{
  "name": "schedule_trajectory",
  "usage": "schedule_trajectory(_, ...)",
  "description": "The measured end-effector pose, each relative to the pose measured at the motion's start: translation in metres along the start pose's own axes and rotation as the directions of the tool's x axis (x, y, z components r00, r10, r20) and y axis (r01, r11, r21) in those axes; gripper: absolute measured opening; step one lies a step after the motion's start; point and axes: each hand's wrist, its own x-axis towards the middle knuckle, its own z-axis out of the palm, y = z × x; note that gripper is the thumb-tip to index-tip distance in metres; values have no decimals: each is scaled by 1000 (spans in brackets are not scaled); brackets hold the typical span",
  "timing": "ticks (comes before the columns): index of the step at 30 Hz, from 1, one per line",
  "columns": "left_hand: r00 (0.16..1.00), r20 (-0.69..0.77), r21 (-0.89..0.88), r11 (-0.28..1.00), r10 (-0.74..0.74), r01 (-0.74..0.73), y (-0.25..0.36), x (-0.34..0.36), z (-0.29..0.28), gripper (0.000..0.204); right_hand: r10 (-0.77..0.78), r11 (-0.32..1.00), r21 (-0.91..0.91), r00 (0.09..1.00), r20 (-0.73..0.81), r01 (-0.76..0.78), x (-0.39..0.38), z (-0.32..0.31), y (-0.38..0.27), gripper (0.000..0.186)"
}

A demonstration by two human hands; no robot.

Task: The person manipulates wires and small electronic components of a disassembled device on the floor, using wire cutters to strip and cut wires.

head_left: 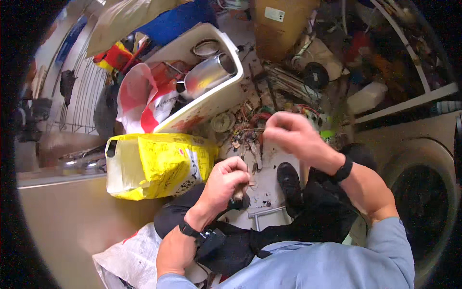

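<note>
My left hand (225,180) is closed in a pinch above my knees. A small pale brownish piece pokes out below its fingers, too unclear to name. Farther forward and to the right, my right hand (299,140) is also closed, its fingertips slightly blurred. A thin strand (252,129) shows beside those fingertips; whether they grip it I cannot tell. Beneath and ahead of both hands, a heap of small scraps and wires (250,139) covers the floor. Left of my left hand lies an open yellow bag (163,166) on its side.
A white bin (207,106) holds a metal cylinder (210,76) and a red-and-white bag (139,98). A cardboard box (279,36) stands at the back. To the right is a front-loading washing machine (423,192). A white sack (132,255) lies at the lower left.
</note>
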Motion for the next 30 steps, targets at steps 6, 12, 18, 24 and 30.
schedule_trajectory(6, 996, -53, -314, 946, 66, -79, 7, 4, -3, 3, 211, 923, 304, 971, 109, -235, -2, 2, 8, 22)
schedule_trajectory(12, 984, -115, -325, 931, 134, -164, 3, 9, -1, 3, 239, 914, 283, 950, 200, -290, -7, 21, 4, 20)
schedule_trajectory(18, 996, -73, -293, 953, 59, -78, 4, 7, 5, 7, 153, 987, 25, 970, 189, -161, -3, 19, 6, 19)
schedule_trajectory(24, 998, -23, -338, 939, 64, -68, 3, 9, 6, 11, 172, 965, 159, 963, 205, -207, -8, 21, 8, 18)
schedule_trajectory(30, 998, 12, -358, 932, 64, -56, 6, 7, 11, 29, 147, 974, 156, 981, 123, -166, -6, 21, 10, 19)
